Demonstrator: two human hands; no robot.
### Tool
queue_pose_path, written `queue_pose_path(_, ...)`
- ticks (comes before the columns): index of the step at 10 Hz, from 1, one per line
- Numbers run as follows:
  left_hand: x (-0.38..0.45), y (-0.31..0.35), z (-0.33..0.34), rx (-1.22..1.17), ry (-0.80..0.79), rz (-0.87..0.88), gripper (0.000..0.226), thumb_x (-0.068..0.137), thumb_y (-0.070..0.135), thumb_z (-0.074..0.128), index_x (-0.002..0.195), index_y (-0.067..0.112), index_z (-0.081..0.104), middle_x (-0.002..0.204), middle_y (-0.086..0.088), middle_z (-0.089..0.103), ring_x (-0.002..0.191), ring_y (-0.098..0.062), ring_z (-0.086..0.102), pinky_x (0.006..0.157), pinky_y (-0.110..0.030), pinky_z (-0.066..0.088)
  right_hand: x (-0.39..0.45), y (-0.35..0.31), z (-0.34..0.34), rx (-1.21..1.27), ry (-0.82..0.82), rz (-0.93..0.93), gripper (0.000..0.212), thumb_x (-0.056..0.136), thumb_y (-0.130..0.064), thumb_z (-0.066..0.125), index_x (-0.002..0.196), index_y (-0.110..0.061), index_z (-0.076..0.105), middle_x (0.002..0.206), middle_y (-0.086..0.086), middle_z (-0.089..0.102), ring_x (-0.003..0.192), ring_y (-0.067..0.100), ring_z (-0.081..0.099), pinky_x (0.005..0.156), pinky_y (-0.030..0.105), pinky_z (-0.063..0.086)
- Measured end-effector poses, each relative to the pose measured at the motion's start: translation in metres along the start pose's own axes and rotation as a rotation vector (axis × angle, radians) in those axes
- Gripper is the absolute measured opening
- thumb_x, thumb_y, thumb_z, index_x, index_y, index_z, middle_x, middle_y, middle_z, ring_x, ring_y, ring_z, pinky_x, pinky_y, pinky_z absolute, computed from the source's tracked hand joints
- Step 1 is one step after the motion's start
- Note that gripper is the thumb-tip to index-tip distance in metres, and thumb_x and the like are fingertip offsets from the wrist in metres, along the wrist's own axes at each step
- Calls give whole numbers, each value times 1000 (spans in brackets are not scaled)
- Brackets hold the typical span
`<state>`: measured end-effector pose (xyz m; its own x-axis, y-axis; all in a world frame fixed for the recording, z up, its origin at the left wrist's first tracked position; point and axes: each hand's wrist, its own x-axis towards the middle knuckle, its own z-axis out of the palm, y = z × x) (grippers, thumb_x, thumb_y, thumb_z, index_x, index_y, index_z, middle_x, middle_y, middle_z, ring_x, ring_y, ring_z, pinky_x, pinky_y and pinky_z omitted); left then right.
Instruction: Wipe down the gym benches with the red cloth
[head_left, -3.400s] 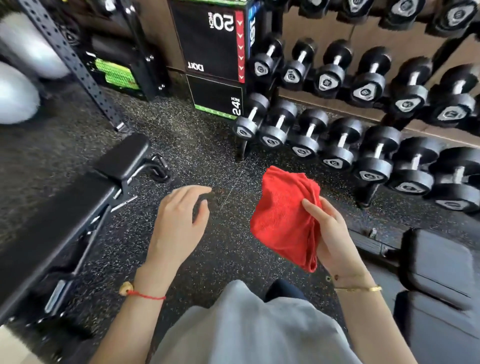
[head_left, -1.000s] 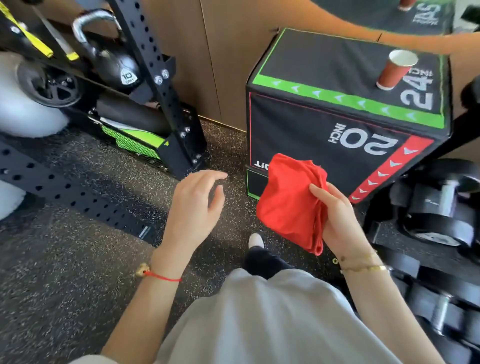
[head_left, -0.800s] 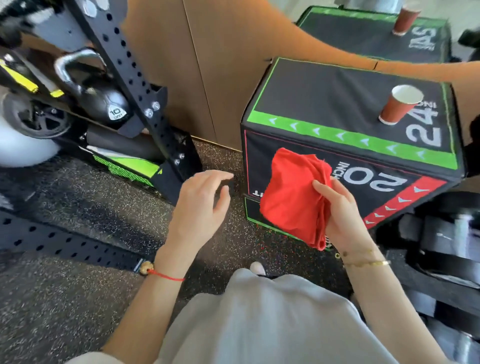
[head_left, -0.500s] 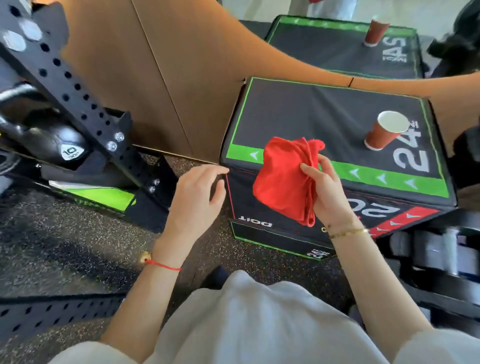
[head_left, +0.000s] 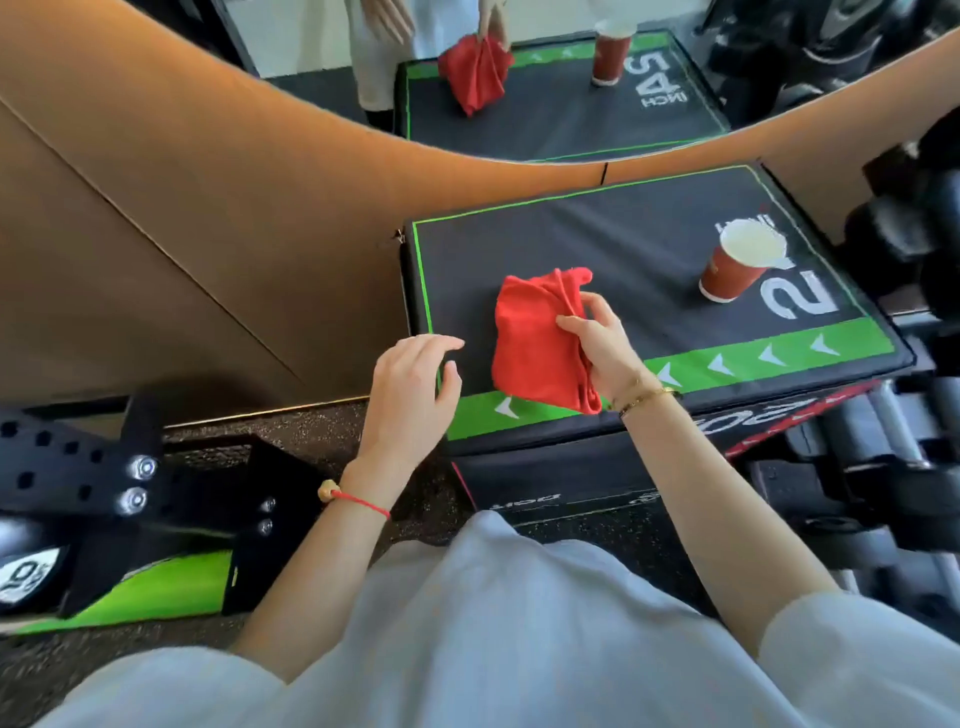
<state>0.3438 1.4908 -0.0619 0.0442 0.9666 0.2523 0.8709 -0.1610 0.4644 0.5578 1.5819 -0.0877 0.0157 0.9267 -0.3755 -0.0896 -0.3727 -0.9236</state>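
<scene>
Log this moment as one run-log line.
right hand: grips red cloth over plyo box | left hand: open, empty | red paper cup: upright on box | benches: not in view

red cloth (head_left: 537, 340), bunched, hanging from right hand (head_left: 602, 345)

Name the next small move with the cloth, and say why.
Probably lower the cloth flat onto the box top. The right hand grips it bunched, just over the bare left part, and the left hand is free. The cup stands well off to the right.
</scene>
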Motion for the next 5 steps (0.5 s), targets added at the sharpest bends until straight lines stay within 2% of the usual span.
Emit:
queue_pose_path(1, 18, -20, 5, -14, -35, 63, 26, 90, 10, 55, 113, 14, 66, 113, -1, 68, 108, -22, 60, 96, -42, 46, 11, 4, 7, -126, 46, -32, 31, 87, -5, 57, 115, -18, 55, 113, 10, 62, 101, 24, 60, 95, 44, 49)
queue_pose_path(2, 31, -34, 10, -31, -68, 115, 26, 89, 10, 57, 113, 14, 66, 112, 0, 69, 107, -20, 61, 96, -39, 45, 16, 14, 8, -435, 162, -103, 38, 84, -11, 61, 121, -16, 54, 112, 7, 65, 103, 25, 61, 94, 37, 49)
queue_pose_path(3, 43, -46, 11, -56, -111, 154, 26, 89, 10, 57, 113, 15, 66, 112, 1, 68, 108, -20, 60, 97, -38, 45, 15, 21, 13, -606, 299, -190, 40, 81, -14, 64, 120, -15, 53, 106, 4, 66, 93, 20, 57, 79, 24, 39)
queue_pose_path(4, 51, -54, 12, -86, -122, 215, 26, 89, 10, 57, 113, 15, 66, 112, 1, 68, 109, -19, 61, 98, -38, 45, 15, 25, 15, -823, 358, -309, 43, 80, -15, 64, 121, -14, 50, 110, 5, 64, 100, 28, 54, 83, 33, 39)
queue_pose_path(5, 58, -57, 13, -107, -139, 234, 26, 90, 10, 57, 114, 14, 66, 113, 1, 68, 109, -19, 60, 98, -38, 45, 9, 23, 12, -936, 459, -308, 46, 80, -20, 68, 122, -12, 51, 118, 8, 60, 108, 33, 50, 92, 42, 39)
